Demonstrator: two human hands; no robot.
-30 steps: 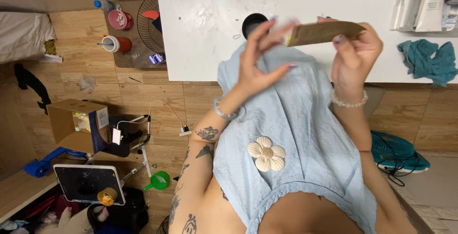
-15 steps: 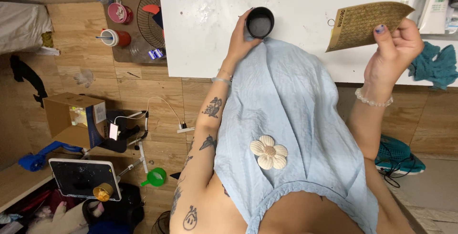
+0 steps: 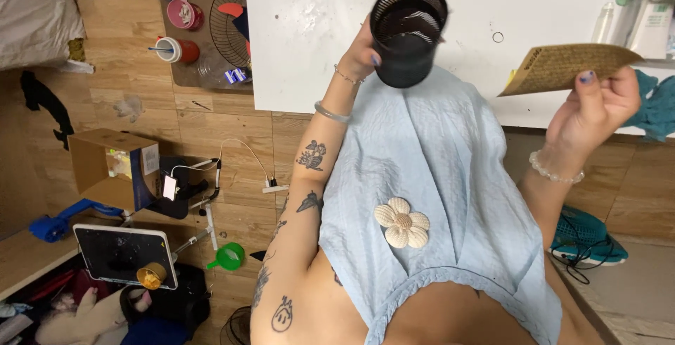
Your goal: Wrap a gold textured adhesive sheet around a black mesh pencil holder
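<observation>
Black mesh cup [image 3: 408,34] in left hand [image 3: 363,53] — woven mat [image 3: 567,67] in right hand [image 3: 594,109]

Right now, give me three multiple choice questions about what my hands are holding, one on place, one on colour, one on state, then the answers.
1. Where is the mesh cup?
A. Lifted in the left hand, above the white table
B. Lying on the wooden floor
C. Inside the cardboard box

2. What colour is the woven mat?
A. Bright red
B. Tan brown
C. Dark blue

3. How is the cup held?
A. Standing upright on the table
B. Tipped, its open mouth facing the camera
C. Covered with a lid

Answers
1. A: the left hand grips its side, with the white table behind it.
2. B: the flat piece pinched in the right hand is straw-coloured.
3. B: the head view looks straight into its round opening, and no lid shows.
</observation>
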